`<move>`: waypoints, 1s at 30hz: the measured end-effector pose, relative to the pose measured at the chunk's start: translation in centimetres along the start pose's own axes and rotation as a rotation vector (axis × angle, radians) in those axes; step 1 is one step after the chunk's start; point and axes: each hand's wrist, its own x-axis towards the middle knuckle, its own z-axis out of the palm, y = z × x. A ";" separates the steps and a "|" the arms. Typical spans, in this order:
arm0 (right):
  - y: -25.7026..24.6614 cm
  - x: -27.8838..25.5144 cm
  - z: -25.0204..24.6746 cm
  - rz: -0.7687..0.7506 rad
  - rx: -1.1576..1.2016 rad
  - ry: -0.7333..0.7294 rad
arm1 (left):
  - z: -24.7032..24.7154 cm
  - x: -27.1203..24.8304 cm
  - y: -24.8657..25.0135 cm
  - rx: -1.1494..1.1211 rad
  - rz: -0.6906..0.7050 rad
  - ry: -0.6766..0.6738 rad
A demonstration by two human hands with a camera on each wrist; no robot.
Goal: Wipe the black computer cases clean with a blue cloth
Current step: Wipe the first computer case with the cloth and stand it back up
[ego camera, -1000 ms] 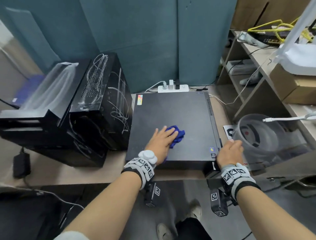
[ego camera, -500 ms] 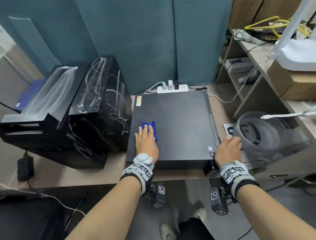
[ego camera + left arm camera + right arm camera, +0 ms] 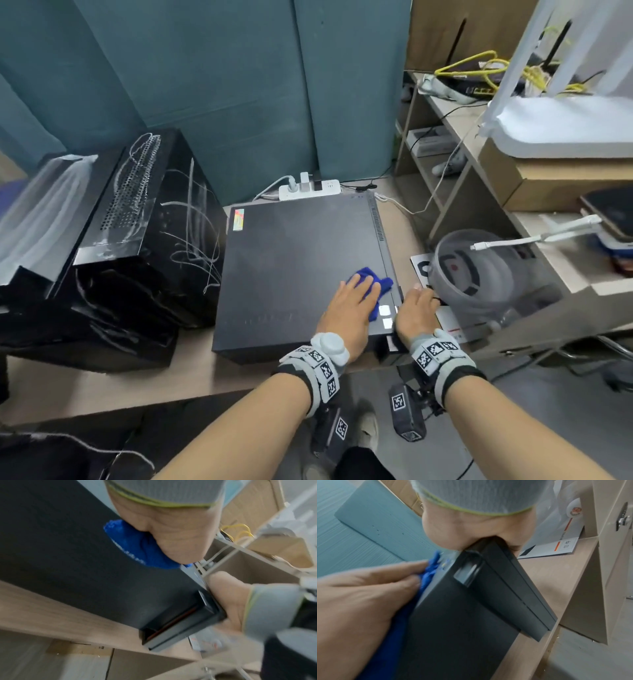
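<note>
A flat black computer case (image 3: 301,260) lies on the wooden desk. My left hand (image 3: 352,305) presses a blue cloth (image 3: 368,275) flat on the case top near its front right corner, fingers straight. In the left wrist view the cloth (image 3: 137,547) bunches under the palm (image 3: 171,534). My right hand (image 3: 416,308) grips the case's right front edge. The right wrist view shows the case corner (image 3: 471,568) wedged into that hand (image 3: 462,531). Two more black cases (image 3: 113,240), streaked with dust, stand stacked at the left.
A white power strip (image 3: 308,187) lies behind the case. A clear plastic tub (image 3: 479,274) sits just right of it, under a shelf unit (image 3: 548,192) with boxes and cables. Teal panels (image 3: 239,102) close the back. A black adapter lies at far left.
My left hand swept the cloth from the case's front left across to its front right, beside the right hand. The right hand stayed on the corner.
</note>
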 end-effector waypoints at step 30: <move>-9.3 11.2 4.8 -0.401 -0.457 -0.342 | -5.5 19.5 -11.2 0.068 -0.342 -0.060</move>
